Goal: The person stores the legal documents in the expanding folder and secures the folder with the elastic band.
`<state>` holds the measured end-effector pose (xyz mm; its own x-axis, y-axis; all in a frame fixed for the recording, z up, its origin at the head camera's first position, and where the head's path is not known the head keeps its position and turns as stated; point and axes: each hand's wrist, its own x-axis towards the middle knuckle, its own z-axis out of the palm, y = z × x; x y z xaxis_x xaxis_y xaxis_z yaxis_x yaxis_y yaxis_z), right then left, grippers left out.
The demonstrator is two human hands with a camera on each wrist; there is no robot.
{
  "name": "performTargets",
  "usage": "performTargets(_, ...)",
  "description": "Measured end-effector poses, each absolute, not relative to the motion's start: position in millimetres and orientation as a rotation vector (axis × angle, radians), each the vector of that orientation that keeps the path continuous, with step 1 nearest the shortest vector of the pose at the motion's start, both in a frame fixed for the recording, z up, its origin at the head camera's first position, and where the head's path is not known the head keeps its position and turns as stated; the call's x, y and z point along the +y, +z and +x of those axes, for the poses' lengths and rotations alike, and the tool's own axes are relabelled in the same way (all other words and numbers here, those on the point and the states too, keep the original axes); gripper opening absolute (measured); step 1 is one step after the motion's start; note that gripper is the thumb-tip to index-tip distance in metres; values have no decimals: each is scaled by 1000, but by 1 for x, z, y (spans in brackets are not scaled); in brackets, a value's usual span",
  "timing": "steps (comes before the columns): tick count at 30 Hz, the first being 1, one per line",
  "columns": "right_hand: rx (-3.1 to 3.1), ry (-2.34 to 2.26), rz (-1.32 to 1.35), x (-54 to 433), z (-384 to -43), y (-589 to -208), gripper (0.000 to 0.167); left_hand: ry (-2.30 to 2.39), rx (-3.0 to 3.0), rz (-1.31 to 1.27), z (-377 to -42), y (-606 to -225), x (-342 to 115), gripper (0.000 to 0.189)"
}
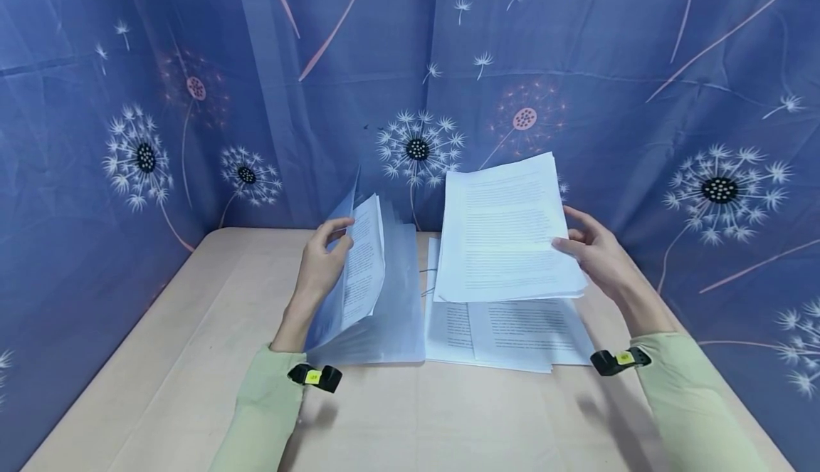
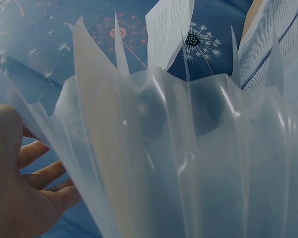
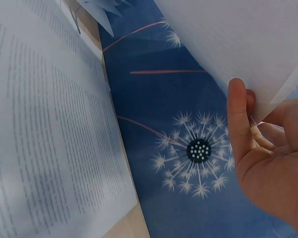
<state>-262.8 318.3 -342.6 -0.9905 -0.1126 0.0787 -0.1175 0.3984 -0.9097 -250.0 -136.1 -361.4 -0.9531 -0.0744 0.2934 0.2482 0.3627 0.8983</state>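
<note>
My left hand [image 1: 320,262] pinches the raised front cover of a translucent accordion folder [image 1: 400,301], which stands spread on the table. Its pleated pockets [image 2: 213,163] fan out in the left wrist view. Printed paper [image 1: 365,265] stands inside the folder, close to the cover. On the other side, my right hand [image 1: 596,255] grips the right edge of a few printed sheets [image 1: 506,226], thumb in front and fingers behind. They hang tilted above more printed sheets [image 1: 532,337] lying on the table; the right wrist view shows the thumb and fingers pinching a paper corner [image 3: 260,106].
The pale table [image 1: 192,365] carries the folder and the loose papers side by side. Thin cord-like lines [image 1: 428,291] show between them. A blue dandelion-print curtain [image 1: 333,102] hangs behind the table and along both sides.
</note>
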Motion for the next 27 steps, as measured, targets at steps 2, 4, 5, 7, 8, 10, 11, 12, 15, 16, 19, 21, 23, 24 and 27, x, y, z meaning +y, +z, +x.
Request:
performTargets(2,-2617,1718,209,314,-264,-342,79,-1619,-2345,-155,-250,-361,-136,41)
performTargets(4,-2599,1743,219,311,-265,-341,78,-1621,-2344,-158,-250,-361,-136,41)
performTargets(5,-2591,1755,224,309,-266,-341,77,-1621,-2343,-159,-250,-361,-135,41)
performTargets(7,-2584,1768,255,306,-267,-341,77,-1619,-2345,-158,-250,-361,-135,41)
performTargets(8,-2583,1774,266,304,-267,-341,77,-1617,-2347,-156,-250,-362,-135,41)
performTargets(10,-2582,1784,276,300,-268,-340,77,-1612,-2352,-150,-251,-362,-136,41)
performTargets(11,-2580,1794,279,298,-268,-339,77,-1613,-2351,-149,-251,-362,-136,41)
performTargets(12,-2579,1802,286,296,-269,-339,78,-1614,-2352,-147,-251,-362,-136,41)
performTargets(15,-2564,1845,297,290,-269,-337,78,-1619,-2350,-149,-251,-362,-136,40)
performTargets(16,-2561,1855,303,287,-270,-336,78,-1622,-2348,-150,-251,-362,-136,40)
performTargets(19,-2558,1870,315,280,-270,-336,76,-1618,-2352,-153,-251,-362,-137,41)
performTargets(21,-2556,1875,322,276,-271,-336,75,-1622,-2351,-155,-251,-362,-137,41)
performTargets(23,-2557,1876,322,271,-273,-338,74,-1625,-2351,-157,-251,-362,-137,41)
performTargets(24,-2558,1877,323,269,-274,-339,74,-1627,-2352,-157,-251,-362,-137,41)
performTargets(27,-2562,1882,321,264,-276,-342,74,-1634,-2351,-158,-251,-363,-137,41)
